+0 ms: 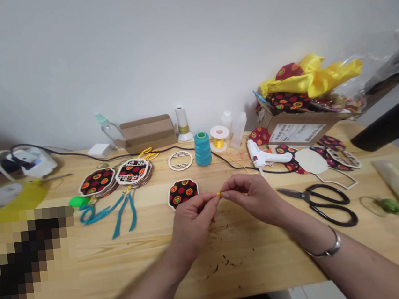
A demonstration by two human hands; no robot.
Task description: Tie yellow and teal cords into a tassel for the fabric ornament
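My left hand (196, 215) and my right hand (255, 196) meet over the middle of the table, thumbs and fingertips pinched together. Between them shows a tiny bit of yellow cord (219, 194); most of it is hidden by the fingers. Just behind my left hand lies a patterned fabric piece with a pale scalloped edge (182, 193), partly covered by that hand. A spool of yellow cord (219, 139) stands farther back, thin yellow strands lying on the wood in front of it. Black-handled scissors (310, 197) lie open to the right of my right hand.
Left are stacked fabric-covered pieces (97, 182), framed pieces (134, 171) and teal-handled pliers (124, 213). A teal thread cone (203, 150) and wooden lattice ring (181, 160) sit behind. A white glue gun (267, 154) with its cable and a cardboard box (296, 128) are at right.
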